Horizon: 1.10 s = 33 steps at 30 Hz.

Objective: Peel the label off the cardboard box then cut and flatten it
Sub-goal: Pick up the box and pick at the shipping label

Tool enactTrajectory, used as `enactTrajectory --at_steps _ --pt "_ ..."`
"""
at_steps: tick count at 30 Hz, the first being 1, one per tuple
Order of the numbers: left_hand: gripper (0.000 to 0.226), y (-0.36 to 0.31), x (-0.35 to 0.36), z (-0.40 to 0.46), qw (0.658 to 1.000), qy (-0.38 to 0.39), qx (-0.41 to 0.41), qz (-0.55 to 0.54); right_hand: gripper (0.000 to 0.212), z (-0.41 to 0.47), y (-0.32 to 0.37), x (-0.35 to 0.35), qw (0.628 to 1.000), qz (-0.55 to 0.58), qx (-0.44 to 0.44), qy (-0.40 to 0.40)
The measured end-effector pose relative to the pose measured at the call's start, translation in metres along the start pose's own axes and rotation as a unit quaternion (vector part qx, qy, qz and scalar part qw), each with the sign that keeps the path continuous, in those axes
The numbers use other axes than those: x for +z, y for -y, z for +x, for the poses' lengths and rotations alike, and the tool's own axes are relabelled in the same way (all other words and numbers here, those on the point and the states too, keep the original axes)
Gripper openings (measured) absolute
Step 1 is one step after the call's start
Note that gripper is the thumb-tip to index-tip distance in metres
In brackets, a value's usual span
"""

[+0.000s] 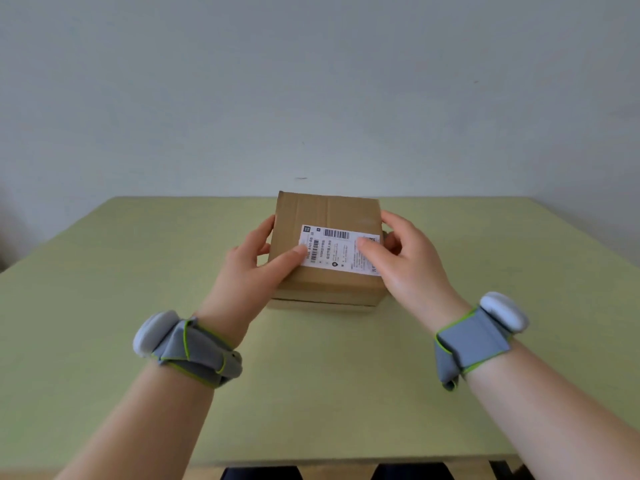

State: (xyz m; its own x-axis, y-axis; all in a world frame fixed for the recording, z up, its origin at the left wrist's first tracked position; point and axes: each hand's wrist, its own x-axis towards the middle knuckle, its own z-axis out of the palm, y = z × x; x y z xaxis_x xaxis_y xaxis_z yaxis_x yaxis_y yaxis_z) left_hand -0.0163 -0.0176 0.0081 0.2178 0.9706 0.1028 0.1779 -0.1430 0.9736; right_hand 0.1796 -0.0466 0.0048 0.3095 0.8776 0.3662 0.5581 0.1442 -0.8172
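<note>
A small brown cardboard box stands closed on the pale green table, a little past the middle. A white shipping label with barcodes lies flat on the near part of its top. My left hand grips the box's left side, thumb on the top at the label's left edge. My right hand grips the right side, thumb lying on the label's right end. Both wrists wear grey bands with white pods.
A bare pale wall rises straight behind the table's far edge. The near table edge runs along the bottom of the view, with dark shapes below it.
</note>
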Motion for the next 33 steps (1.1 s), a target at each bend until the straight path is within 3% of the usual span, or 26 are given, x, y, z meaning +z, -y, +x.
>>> enactTrajectory --at_steps 3,7,9,11,13,16,21,27,30,33 --pt "0.074 0.004 0.004 -0.003 1.000 0.007 -0.018 0.013 0.040 -0.003 -0.002 0.005 1.000 -0.005 0.007 0.022" --pt "0.053 0.005 0.006 -0.009 0.996 -0.006 0.001 0.094 0.050 -0.006 -0.004 0.008 0.998 0.019 0.023 0.052" --pt "0.060 0.003 0.007 -0.011 0.981 -0.043 0.054 0.179 0.061 -0.007 -0.001 0.008 0.998 0.026 0.023 0.047" --pt "0.058 0.000 0.009 -0.013 0.947 -0.065 0.158 0.273 0.068 -0.007 -0.001 0.009 0.999 0.025 0.021 0.044" --pt "0.048 -0.002 0.012 -0.013 0.913 -0.022 0.221 0.341 0.062 -0.005 0.000 0.009 0.998 0.018 0.015 0.050" --pt "0.052 -0.001 0.018 -0.013 0.884 0.025 0.191 0.426 0.052 0.000 0.000 0.009 0.998 0.004 0.019 0.065" --pt "0.053 -0.010 0.022 -0.010 0.849 0.000 0.167 0.502 0.051 0.007 0.000 0.011 0.997 0.014 0.032 0.069" --pt "0.073 -0.016 0.020 -0.001 0.858 0.020 0.096 0.503 0.053 0.005 0.000 0.010 0.995 0.046 0.049 0.068" --pt "0.093 -0.013 0.012 0.002 0.896 0.031 0.030 0.441 0.046 0.003 0.000 0.010 0.993 0.067 0.060 0.072" --pt "0.075 -0.007 0.013 0.001 0.942 0.019 0.024 0.334 0.038 0.003 0.000 0.009 0.992 0.084 0.068 0.071"
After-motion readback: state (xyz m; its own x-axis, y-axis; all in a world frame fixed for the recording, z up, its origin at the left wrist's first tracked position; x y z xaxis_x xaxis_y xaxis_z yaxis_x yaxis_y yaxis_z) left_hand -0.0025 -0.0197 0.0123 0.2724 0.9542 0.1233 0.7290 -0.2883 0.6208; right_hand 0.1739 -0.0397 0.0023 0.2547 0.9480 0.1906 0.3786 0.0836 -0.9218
